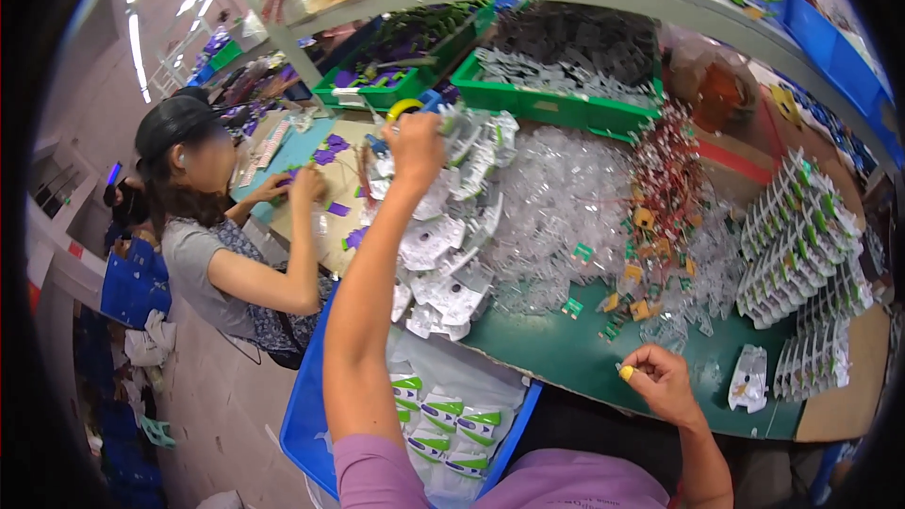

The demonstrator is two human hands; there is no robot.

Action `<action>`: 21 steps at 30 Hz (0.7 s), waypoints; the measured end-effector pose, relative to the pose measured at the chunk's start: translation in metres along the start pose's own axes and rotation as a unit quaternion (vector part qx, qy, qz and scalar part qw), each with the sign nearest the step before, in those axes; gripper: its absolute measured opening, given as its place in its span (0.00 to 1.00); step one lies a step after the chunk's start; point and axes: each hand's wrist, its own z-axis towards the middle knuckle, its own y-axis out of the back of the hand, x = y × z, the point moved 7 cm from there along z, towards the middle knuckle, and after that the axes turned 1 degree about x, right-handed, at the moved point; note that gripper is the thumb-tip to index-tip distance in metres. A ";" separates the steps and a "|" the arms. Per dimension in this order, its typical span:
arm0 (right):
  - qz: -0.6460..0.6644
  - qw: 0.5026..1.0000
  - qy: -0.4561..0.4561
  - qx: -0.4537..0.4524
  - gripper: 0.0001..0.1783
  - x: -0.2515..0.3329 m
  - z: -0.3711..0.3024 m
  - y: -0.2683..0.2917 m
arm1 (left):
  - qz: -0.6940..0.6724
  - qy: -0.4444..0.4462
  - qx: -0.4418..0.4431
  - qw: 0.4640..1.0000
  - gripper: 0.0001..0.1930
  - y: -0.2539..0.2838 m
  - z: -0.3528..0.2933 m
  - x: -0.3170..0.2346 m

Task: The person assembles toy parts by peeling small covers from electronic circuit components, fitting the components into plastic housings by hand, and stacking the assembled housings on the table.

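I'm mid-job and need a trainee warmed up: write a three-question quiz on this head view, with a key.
1. True or false: the left hand is nearer than the right hand to the heap of white parts.
2. Which colour shows at the tips of the right hand's fingers? A) red B) yellow C) purple
3. Fill in: at the back of the bench, the grey-parts tray stands to the ____ of the purple-parts tray.

Key: 1. True. 2. B. 3. right.
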 end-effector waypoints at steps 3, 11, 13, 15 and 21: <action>0.003 1.000 -0.013 -0.027 0.03 0.005 -0.004 0.011 | -0.046 -0.054 -0.054 0.996 0.11 0.046 -0.007 -0.043; -0.130 0.987 0.042 -0.084 0.06 0.016 -0.019 0.047 | -0.205 -0.192 0.116 0.953 0.11 0.136 -0.201 -0.244; -0.181 0.980 0.054 -0.066 0.09 0.018 -0.018 0.032 | -0.202 -0.223 0.172 0.938 0.12 0.136 -0.243 -0.274; -0.270 0.935 0.227 -0.043 0.09 0.024 -0.017 0.005 | -0.226 -0.200 0.188 0.934 0.13 0.124 -0.266 -0.285; -0.479 0.845 0.235 0.025 0.08 0.001 0.005 -0.043 | -0.280 -0.132 0.214 0.927 0.17 0.107 -0.263 -0.290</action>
